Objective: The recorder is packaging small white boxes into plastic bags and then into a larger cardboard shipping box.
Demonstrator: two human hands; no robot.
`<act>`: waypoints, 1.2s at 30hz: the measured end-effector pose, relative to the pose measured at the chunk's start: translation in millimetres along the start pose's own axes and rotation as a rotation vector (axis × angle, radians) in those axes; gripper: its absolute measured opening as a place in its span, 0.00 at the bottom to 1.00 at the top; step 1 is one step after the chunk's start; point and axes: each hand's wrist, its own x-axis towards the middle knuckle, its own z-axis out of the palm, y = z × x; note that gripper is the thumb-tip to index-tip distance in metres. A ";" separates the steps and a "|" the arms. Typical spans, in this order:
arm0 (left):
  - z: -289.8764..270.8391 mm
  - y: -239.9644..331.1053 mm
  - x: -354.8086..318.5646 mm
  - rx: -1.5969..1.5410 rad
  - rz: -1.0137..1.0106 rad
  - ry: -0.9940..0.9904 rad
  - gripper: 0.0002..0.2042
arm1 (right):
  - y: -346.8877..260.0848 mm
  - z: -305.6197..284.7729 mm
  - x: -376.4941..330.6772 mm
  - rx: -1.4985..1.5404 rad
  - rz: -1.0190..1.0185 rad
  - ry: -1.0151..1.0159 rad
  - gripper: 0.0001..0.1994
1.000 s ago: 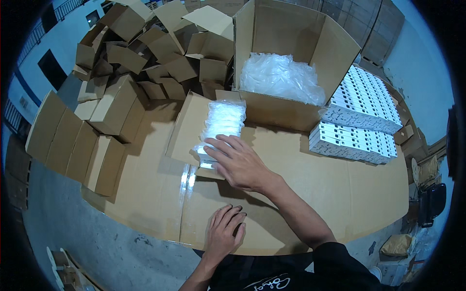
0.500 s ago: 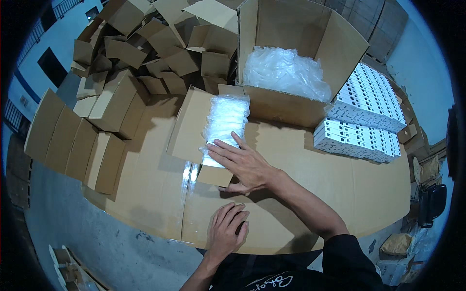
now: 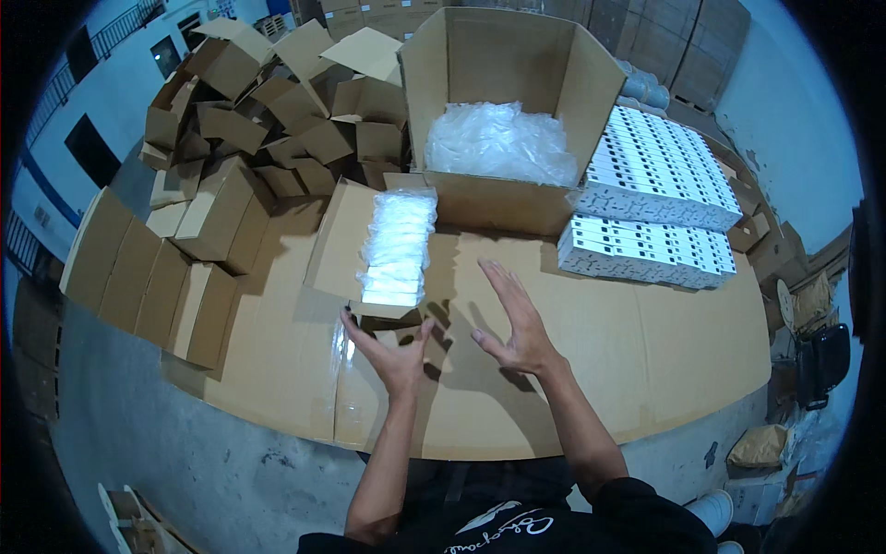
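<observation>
A small open carton [image 3: 333, 242] sits mid-table with its flap spread to the left. A row of white packs wrapped in clear plastic [image 3: 397, 247] fills it. My left hand [image 3: 391, 358] is at the carton's near end, thumb and fingers spread; whether it touches the cardboard I cannot tell. To the right of the carton, my right hand [image 3: 522, 331] hovers over the table, fingers stretched out and holding nothing. Both palms face inward.
A large open carton [image 3: 503, 196] holding crumpled clear plastic bags [image 3: 498, 143] stands behind. Stacked white boxes [image 3: 646, 251] with dark markings are at the right. Closed brown cartons [image 3: 208, 309] line the left edge, with a heap of open cartons [image 3: 305, 111] beyond. Cardboard covers the table [image 3: 609, 369].
My right hand has lifted off the wrapped packs and moved right. My left hand has risen from the table's front to the carton's near end and spread its fingers. The view has shifted slightly.
</observation>
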 end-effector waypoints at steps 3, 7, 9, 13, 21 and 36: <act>27.2 -0.1 14.7 -0.357 0.031 0.036 0.68 | -0.9 -10.9 -34.5 -0.027 0.125 -0.037 0.44; 45.4 -15.9 22.7 -0.361 0.073 0.125 0.68 | -2.2 -9.7 -66.7 -0.048 0.205 -0.087 0.44; 51.8 -9.7 26.1 -0.222 0.091 0.181 0.65 | -4.3 -6.9 -79.7 -0.048 0.209 -0.087 0.43; 48.9 -5.4 24.4 0.018 0.099 0.211 0.59 | -11.4 1.1 -96.9 -0.067 0.195 -0.144 0.43; 7.2 -16.7 0.5 -0.502 0.167 0.060 0.43 | -14.3 4.6 -114.6 -0.056 0.187 -0.132 0.41; -71.0 -10.0 -14.0 -0.634 0.016 -0.794 0.57 | 2.5 -6.7 -138.5 0.242 0.141 0.341 0.35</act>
